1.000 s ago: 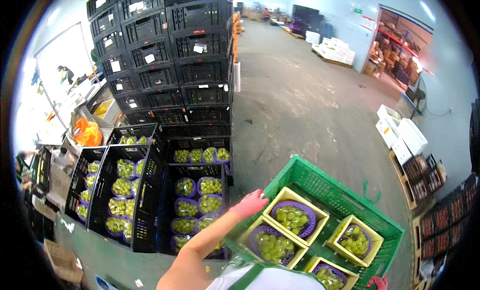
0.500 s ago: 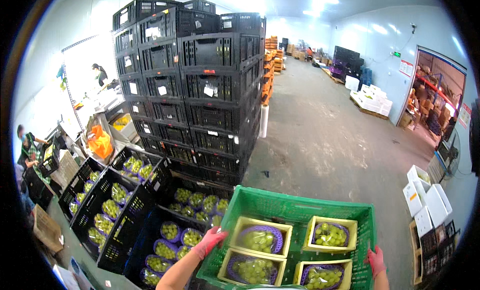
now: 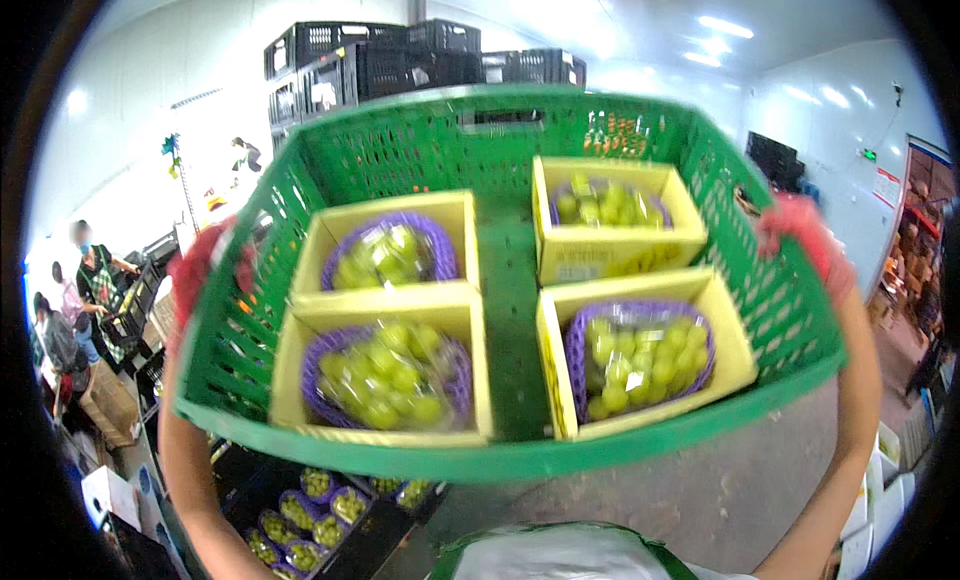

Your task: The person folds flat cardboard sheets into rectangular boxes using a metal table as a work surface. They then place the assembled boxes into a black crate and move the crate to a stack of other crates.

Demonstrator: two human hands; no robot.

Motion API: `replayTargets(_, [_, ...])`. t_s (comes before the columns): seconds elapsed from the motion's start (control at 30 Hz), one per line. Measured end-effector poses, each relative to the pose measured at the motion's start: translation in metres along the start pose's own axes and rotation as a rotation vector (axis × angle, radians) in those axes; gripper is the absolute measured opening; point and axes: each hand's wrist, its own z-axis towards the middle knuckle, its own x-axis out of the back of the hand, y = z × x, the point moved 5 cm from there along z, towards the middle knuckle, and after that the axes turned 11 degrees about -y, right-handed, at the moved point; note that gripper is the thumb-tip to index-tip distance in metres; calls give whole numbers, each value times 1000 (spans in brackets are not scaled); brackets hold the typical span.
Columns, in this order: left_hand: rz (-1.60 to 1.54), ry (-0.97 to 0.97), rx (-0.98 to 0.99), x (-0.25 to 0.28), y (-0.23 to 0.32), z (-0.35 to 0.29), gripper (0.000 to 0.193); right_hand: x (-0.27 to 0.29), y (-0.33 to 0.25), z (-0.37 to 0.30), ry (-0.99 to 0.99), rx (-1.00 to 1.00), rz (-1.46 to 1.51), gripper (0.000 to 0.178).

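Note:
A green plastic crate (image 3: 510, 210) is held up high in front of me, filling the middle of the view. Inside it stand several pale yellow open boxes (image 3: 605, 255), in two columns with a gap between. Each box has a bunch of green grapes (image 3: 390, 375) in clear wrap, set in a purple foam net (image 3: 325, 355). My left hand (image 3: 205, 270), in a reddish glove and blurred, grips the crate's left side. The right hand (image 3: 808, 245), gloved alike, is closed on the right side. Crate walls partly hide the fingers of both hands.
Behind the crate rises a tall stack of black crates (image 3: 375, 70). Below, at lower left, a black crate holds netted grapes (image 3: 300, 515). Several people (image 3: 95, 270) stand at the far left by a cardboard box (image 3: 110, 405). White boxes (image 3: 880, 500) line the lower right, near a doorway (image 3: 915, 225).
Both hands have lifted the green crate from low in front of me up toward my head, moving it left. It now hides most of the black stack. The view has tilted upward.

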Motion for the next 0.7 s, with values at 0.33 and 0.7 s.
replayTargets(0.33, [481,304,-531,62,116,175,48,81,62,269,352,546,272,34])
replayTargets(0.7, [1307,1109,-508,-1,1,153,49,55,72,506,583,966,-440,28])
